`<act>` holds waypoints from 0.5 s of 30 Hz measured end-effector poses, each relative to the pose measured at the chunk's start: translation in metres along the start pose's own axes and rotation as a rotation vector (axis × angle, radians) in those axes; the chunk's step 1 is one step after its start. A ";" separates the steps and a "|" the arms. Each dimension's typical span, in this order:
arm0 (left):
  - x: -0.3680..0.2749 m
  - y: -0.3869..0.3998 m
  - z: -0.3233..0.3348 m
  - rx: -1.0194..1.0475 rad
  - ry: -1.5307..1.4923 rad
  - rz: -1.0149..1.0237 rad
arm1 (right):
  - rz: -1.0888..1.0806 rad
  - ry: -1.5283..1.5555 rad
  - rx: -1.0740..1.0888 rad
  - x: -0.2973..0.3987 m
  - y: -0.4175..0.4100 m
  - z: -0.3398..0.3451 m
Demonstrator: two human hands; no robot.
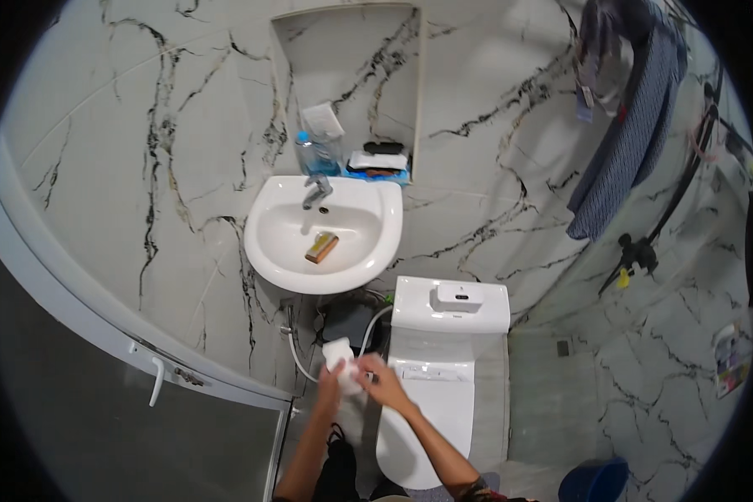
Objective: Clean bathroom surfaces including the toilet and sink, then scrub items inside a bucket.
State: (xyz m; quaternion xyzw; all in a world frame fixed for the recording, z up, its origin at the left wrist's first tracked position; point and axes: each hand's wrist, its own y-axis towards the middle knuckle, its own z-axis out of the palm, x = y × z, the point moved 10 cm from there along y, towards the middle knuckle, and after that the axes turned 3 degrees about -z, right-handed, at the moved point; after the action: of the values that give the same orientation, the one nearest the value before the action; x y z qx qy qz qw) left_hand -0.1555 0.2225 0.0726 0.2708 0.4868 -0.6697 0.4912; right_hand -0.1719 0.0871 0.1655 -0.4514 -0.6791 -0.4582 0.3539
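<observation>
A crumpled white tissue or cloth is between my hands, low in front of the washbasin and left of the toilet. My left hand grips its left side. On its right side the fingers of my right hand hold it, somewhat blurred. Above them, the white ceramic washbasin carries a chrome faucet. A brown and yellow block-shaped item, perhaps a brush or sponge, lies in the bowl near the drain.
The closed white toilet stands at my right. A bottle of blue liquid and a stack of items occupy the wall niche. A door with a white handle is at left; clothes hang right, above a blue bucket.
</observation>
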 end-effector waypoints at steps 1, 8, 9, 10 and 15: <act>-0.040 0.012 0.006 0.035 -0.031 -0.006 | 0.008 0.075 -0.014 0.026 0.039 -0.014; -0.223 0.132 0.012 0.024 -0.005 0.187 | -0.359 -0.474 -0.362 0.126 0.275 -0.042; -0.224 0.159 -0.001 -0.044 0.089 0.150 | -0.369 -0.476 -0.371 0.120 0.301 -0.036; -0.227 0.190 -0.007 -0.086 0.177 0.149 | -0.422 -0.567 -0.391 0.119 0.326 -0.029; -0.173 0.320 0.011 0.198 0.227 -0.083 | -0.502 -0.860 -0.257 0.046 0.419 -0.007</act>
State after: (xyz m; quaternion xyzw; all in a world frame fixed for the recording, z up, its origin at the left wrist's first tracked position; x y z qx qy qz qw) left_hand 0.2054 0.2667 0.0990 0.3716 0.4815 -0.6993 0.3756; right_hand 0.2049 0.1660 0.3361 -0.4617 -0.7889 -0.3818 -0.1366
